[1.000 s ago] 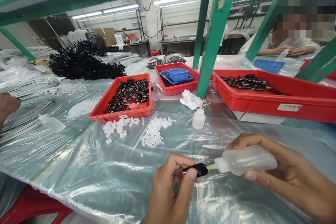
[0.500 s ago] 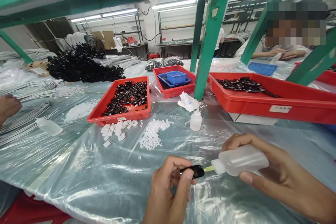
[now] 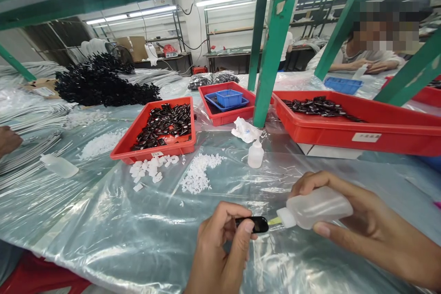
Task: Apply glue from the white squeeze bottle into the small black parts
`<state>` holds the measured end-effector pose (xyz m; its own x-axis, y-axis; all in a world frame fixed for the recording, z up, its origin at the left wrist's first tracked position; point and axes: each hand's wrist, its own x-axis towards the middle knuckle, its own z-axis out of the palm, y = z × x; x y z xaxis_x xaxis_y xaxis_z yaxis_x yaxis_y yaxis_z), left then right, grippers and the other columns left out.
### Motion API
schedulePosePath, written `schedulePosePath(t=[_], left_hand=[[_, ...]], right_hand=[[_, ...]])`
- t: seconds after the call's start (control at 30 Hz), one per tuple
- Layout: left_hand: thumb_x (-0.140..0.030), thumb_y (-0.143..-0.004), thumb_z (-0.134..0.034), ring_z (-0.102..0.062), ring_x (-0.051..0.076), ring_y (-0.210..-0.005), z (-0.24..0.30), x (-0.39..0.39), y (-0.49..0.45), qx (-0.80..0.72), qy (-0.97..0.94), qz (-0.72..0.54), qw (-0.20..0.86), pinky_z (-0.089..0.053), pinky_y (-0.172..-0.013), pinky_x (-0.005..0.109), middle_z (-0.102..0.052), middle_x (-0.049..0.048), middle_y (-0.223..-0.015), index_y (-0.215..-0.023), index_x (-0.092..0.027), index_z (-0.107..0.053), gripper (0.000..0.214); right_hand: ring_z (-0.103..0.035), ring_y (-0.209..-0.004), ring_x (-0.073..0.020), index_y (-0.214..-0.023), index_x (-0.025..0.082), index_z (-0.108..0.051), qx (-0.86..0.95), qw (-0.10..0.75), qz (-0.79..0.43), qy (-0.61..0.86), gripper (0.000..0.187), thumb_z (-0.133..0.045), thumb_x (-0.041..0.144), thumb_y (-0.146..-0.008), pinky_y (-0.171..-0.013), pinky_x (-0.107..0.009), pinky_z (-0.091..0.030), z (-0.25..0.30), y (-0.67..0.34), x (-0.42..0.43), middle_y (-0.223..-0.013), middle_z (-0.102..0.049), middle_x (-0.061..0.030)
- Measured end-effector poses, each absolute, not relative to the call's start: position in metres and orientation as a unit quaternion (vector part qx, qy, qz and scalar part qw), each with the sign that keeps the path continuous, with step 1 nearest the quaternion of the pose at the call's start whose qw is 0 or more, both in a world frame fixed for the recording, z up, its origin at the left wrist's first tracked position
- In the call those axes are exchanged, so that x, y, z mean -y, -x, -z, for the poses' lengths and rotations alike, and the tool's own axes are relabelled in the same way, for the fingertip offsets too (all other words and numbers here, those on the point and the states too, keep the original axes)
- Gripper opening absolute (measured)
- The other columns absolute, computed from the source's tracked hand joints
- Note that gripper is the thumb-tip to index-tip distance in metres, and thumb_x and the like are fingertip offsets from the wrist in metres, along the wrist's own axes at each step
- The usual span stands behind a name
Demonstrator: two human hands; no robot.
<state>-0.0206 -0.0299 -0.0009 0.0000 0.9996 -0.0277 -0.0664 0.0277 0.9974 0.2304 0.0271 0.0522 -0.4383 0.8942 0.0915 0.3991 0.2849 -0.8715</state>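
Observation:
My left hand (image 3: 223, 243) pinches a small glossy black oval casing (image 3: 259, 224) between thumb and fingers. Around a translucent squeeze bottle (image 3: 322, 207) my right hand (image 3: 358, 225) is closed, holding it on its side. Its yellowish nozzle tip (image 3: 274, 221) points left and meets, or nearly meets, the casing's right end; I cannot tell whether they touch. Beyond my hands, a small white bottle (image 3: 255, 154) stands upright beside a crumpled white cloth (image 3: 245, 129). A heap of tiny white pieces (image 3: 200, 172) and some larger white pieces (image 3: 151, 168) lie on the plastic sheet (image 3: 138, 225).
A red tray (image 3: 188, 148) holds many black casings; another red tray (image 3: 396, 135) stands at right. Behind them, a red tray (image 3: 220, 118) contains blue trays. A green post (image 3: 267, 64) rises mid-bench. Another person's hand (image 3: 9, 141) is at far left; a co-worker (image 3: 361, 59) sits opposite.
The view has shifted slightly, so the bench items sit a little higher and further left. Both hands keep their holds, with the casing and nozzle in nearly the same position.

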Motion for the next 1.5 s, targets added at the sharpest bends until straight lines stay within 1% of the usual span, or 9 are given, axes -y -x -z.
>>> schedulePosePath(t=[0.47, 0.73, 0.83, 0.93, 1.0, 1.13, 1.37, 1.43, 1.5], left_hand=[[-0.066, -0.098, -0.059, -0.056, 0.009, -0.058, 0.001, 0.030, 0.021, -0.495, -0.471, -0.501, 0.532, -0.044, -0.052, 0.018, -0.065, 0.0047, -0.078, -0.102, -0.016, -0.068, 0.051], [-0.062, -0.096, -0.064, -0.054, 0.007, -0.054, -0.003, 0.029, 0.020, -0.487, -0.455, -0.511, 0.543, -0.042, -0.049, 0.017, -0.067, 0.0051, -0.077, -0.100, -0.015, -0.067, 0.047], [-0.059, -0.095, -0.067, -0.054, 0.007, -0.053, -0.005, 0.028, 0.019, -0.479, -0.436, -0.527, 0.549, -0.045, -0.050, 0.017, -0.067, 0.0042, -0.076, -0.101, -0.015, -0.067, 0.045], [-0.058, -0.093, -0.071, -0.057, 0.009, -0.058, -0.009, 0.026, 0.020, -0.478, -0.401, -0.552, 0.553, -0.048, -0.049, 0.017, -0.069, 0.0048, -0.082, -0.107, -0.016, -0.067, 0.045], [-0.057, -0.092, -0.072, -0.058, 0.010, -0.061, -0.011, 0.025, 0.020, -0.486, -0.391, -0.561, 0.544, -0.050, -0.047, 0.017, -0.071, 0.0069, -0.087, -0.112, -0.015, -0.067, 0.046], [-0.054, -0.094, -0.070, -0.059, 0.013, -0.064, -0.013, 0.023, 0.022, -0.510, -0.395, -0.556, 0.524, -0.051, -0.046, 0.020, -0.072, 0.0099, -0.093, -0.117, -0.015, -0.069, 0.045], [-0.050, -0.096, -0.067, -0.059, 0.010, -0.061, -0.012, 0.024, 0.016, -0.516, -0.401, -0.548, 0.523, -0.048, -0.044, 0.019, -0.073, 0.0102, -0.104, -0.111, -0.017, -0.069, 0.036], [-0.051, -0.096, -0.067, -0.059, 0.010, -0.062, -0.011, 0.023, 0.016, -0.516, -0.403, -0.545, 0.525, -0.048, -0.045, 0.019, -0.072, 0.0098, -0.103, -0.109, -0.017, -0.069, 0.037], [-0.054, -0.095, -0.067, -0.058, 0.010, -0.062, -0.010, 0.023, 0.016, -0.515, -0.405, -0.539, 0.529, -0.049, -0.045, 0.019, -0.072, 0.0097, -0.103, -0.108, -0.017, -0.069, 0.039]], right_hand=[[-0.069, -0.082, -0.0194, -0.117, 0.037, -0.060, 0.759, 0.300, -0.383, 0.433, 0.031, -0.074, 0.047, -0.090, -0.064, -0.023, -0.057, -0.049, -0.232, -0.029, -0.102, -0.066, -0.0005], [-0.068, -0.084, -0.0192, -0.117, 0.033, -0.061, 0.751, 0.291, -0.403, 0.435, 0.030, -0.074, 0.044, -0.092, -0.067, -0.023, -0.055, -0.049, -0.234, -0.029, -0.103, -0.066, -0.0017], [-0.069, -0.084, -0.0184, -0.117, 0.031, -0.062, 0.744, 0.291, -0.415, 0.435, 0.033, -0.077, 0.043, -0.090, -0.068, -0.022, -0.055, -0.053, -0.237, -0.035, -0.103, -0.067, -0.0024], [-0.068, -0.084, -0.0173, -0.116, 0.028, -0.065, 0.723, 0.315, -0.415, 0.453, 0.035, -0.081, 0.041, -0.088, -0.068, -0.022, -0.054, -0.056, -0.239, -0.044, -0.106, -0.068, -0.0040], [-0.068, -0.090, -0.0185, -0.114, 0.026, -0.067, 0.707, 0.337, -0.409, 0.469, 0.036, -0.083, 0.042, -0.086, -0.072, -0.024, -0.055, -0.055, -0.238, -0.050, -0.111, -0.068, -0.0058], [-0.068, -0.109, -0.0233, -0.112, 0.024, -0.067, 0.683, 0.376, -0.414, 0.470, 0.042, -0.088, 0.041, -0.080, -0.093, -0.031, -0.056, -0.048, -0.230, -0.058, -0.117, -0.069, -0.0067], [-0.071, -0.104, -0.0242, -0.110, 0.021, -0.058, 0.673, 0.338, -0.468, 0.463, 0.038, -0.079, 0.042, -0.087, -0.093, -0.036, -0.058, -0.037, -0.214, -0.054, -0.109, -0.070, -0.0075], [-0.071, -0.103, -0.0241, -0.110, 0.021, -0.058, 0.692, 0.317, -0.459, 0.459, 0.035, -0.076, 0.042, -0.089, -0.096, -0.038, -0.057, -0.036, -0.213, -0.053, -0.107, -0.071, -0.0064], [-0.069, -0.108, -0.0256, -0.116, 0.022, -0.058, 0.719, 0.297, -0.418, 0.469, 0.038, -0.074, 0.043, -0.089, -0.100, -0.040, -0.055, -0.038, -0.216, -0.054, -0.115, -0.070, -0.0072]])
